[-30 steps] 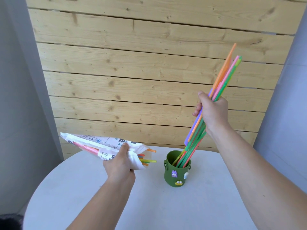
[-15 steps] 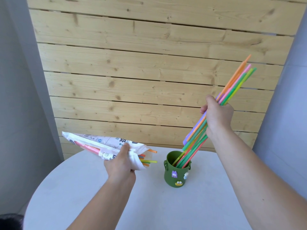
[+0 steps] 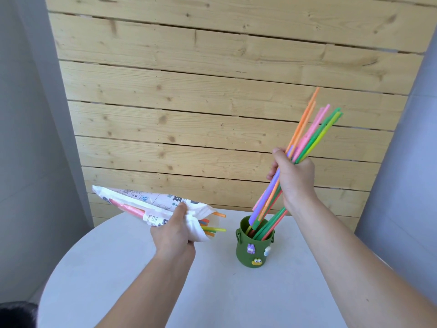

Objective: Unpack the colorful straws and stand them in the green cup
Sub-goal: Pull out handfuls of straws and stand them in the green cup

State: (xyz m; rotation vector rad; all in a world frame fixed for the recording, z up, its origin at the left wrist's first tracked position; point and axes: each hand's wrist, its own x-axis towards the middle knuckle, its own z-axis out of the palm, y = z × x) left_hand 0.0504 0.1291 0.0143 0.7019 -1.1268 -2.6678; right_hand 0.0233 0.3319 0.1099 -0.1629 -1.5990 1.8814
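A green cup with small stickers stands on the white round table. My right hand is shut on a bundle of colorful straws above the cup. The bundle tilts up to the right, and its lower ends reach into the cup's mouth. My left hand grips a white printed straw bag left of the cup. A few straw tips stick out of the bag's open end toward the cup.
A wall of pale wooden planks rises right behind the table. Grey walls flank it on both sides. A dark object shows at the bottom left corner.
My right hand has tipped the straw bundle more upright and moved slightly left, with the lower ends still in the cup. The left hand and bag stay where they were.
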